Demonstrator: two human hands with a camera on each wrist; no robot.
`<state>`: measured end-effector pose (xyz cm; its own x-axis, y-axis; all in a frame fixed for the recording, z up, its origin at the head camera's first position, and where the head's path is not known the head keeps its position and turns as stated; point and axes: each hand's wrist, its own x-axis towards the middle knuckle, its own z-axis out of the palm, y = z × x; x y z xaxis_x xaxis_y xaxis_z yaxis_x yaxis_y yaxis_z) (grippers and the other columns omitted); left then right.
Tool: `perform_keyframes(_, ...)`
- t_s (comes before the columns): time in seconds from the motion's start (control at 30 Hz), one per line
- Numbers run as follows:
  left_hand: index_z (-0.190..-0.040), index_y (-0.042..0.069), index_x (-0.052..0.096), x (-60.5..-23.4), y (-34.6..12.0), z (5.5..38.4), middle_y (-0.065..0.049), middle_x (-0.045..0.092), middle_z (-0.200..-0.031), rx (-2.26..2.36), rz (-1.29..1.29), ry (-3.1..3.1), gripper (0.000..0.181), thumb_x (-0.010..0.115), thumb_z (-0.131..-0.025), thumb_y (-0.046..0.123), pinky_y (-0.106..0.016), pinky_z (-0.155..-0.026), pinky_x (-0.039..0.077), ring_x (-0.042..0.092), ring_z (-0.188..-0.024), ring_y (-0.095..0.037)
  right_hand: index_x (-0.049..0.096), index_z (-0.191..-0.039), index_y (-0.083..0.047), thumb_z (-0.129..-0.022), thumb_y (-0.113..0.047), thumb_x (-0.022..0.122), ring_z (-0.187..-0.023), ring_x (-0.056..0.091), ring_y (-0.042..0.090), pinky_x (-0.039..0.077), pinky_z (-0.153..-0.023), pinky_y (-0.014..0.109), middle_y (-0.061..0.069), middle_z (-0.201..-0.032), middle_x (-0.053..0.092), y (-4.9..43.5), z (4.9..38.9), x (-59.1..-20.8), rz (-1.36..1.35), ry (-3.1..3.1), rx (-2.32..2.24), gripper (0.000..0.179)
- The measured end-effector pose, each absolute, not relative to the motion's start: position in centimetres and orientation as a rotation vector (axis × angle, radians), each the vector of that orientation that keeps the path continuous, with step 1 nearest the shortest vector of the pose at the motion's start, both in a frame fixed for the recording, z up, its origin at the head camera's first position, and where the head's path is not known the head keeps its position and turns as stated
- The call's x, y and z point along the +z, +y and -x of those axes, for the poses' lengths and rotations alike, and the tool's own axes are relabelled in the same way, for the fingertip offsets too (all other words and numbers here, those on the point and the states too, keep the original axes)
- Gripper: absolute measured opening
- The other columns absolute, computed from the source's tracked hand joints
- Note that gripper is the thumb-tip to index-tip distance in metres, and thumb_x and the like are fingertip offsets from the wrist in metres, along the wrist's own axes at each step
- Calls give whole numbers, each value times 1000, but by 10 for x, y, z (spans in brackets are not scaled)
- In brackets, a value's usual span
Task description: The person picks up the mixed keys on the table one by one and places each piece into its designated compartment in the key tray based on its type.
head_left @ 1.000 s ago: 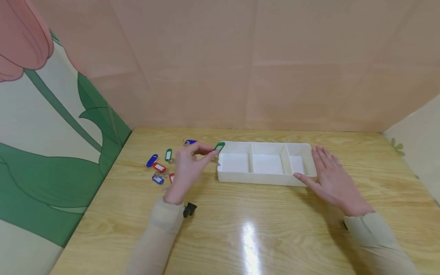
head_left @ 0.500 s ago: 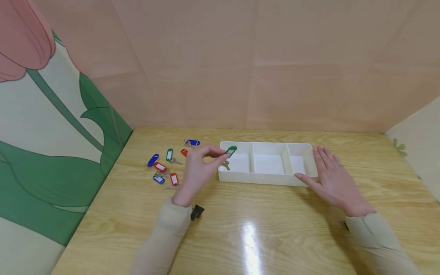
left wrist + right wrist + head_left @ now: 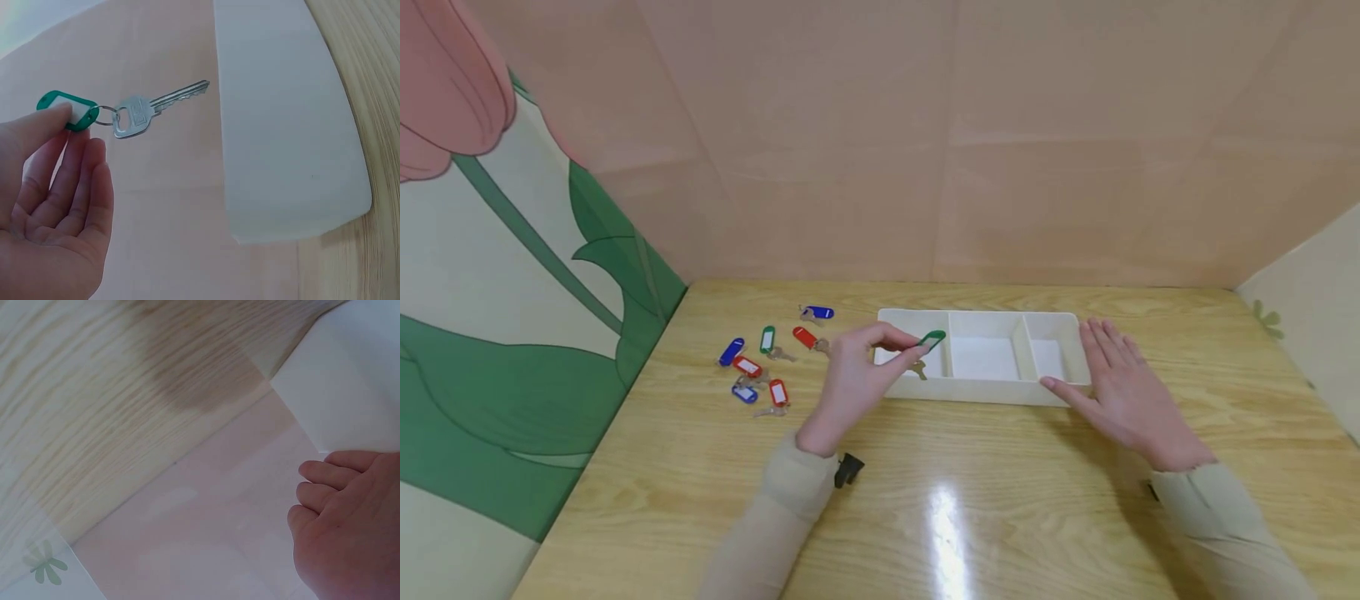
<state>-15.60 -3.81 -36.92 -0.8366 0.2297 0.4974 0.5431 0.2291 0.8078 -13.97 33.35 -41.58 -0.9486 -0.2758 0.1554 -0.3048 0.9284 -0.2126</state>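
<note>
My left hand [image 3: 861,375] pinches a green key tag [image 3: 933,339] between thumb and fingers, over the left compartment of a white tray [image 3: 962,391]. From the tag's ring dangles a key [image 3: 919,368]. The left wrist view shows the tag's white label [image 3: 81,110] partly under the thumb, and the silver key [image 3: 134,119] pointing towards the tray wall [image 3: 287,137]. At the tray's right end rests my right hand [image 3: 1127,404], its straight fingers along the end wall and its thumb at the front rim. The tray has three compartments.
Left of the tray, keys with coloured tags lie spread on the wooden table [image 3: 1000,517]: a green tag [image 3: 767,339], red tags such as one red tag [image 3: 805,337], and blue tags such as one blue tag [image 3: 732,352]. A pink wall [image 3: 940,167] stands behind the table.
My left hand has carried the green key tag and its key rightward, from the tray's left edge to above the left compartment near the first divider. My right hand has stayed in place.
</note>
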Motion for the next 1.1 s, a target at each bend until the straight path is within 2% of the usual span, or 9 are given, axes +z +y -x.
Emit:
perform_keyframes(0.13, -94, 13, 79, -370, -33, 155, 11, 74, -90, -1661, 735, -2239, 5, 81, -90, 16, -32, -78, 56, 65, -84, -8, 5, -158, 7, -99, -57, 57, -152, -4, 39, -4, -121, 52, 32, -163, 5, 334, 140, -416, -447, -2963, 358, 101)
perform_keyframes(0.37, -94, 14, 79, -370, -25, 156, 12, 73, -91, -1682, 776, -2243, 4, 80, -91, 17, -39, -77, 58, 66, -84, -6, 6, -158, 8, -99, -56, 57, -152, 1, 43, -3, -121, 53, 32, -163, 7, 333, 139, -416, -450, -2949, 363, 101)
perform_keyframes(0.8, -94, 14, 78, -367, -5, 159, 10, 73, -90, -1708, 852, -2247, 5, 80, -91, 18, -32, -77, 58, 67, -84, -5, 9, -158, 9, -99, -57, 58, -152, -2, 39, -2, -121, 52, 35, -161, 12, 331, 139, -414, -446, -2943, 369, 101)
perform_keyframes(1.1, -96, 11, 78, -366, 8, 162, 9, 73, -89, -1765, 877, -2226, 7, 81, -90, 15, -26, -74, 57, 68, -81, -5, 11, -158, 10, -98, -57, 59, -152, 2, 43, -1, -122, 52, 35, -161, 14, 331, 138, -414, -441, -2933, 373, 101)
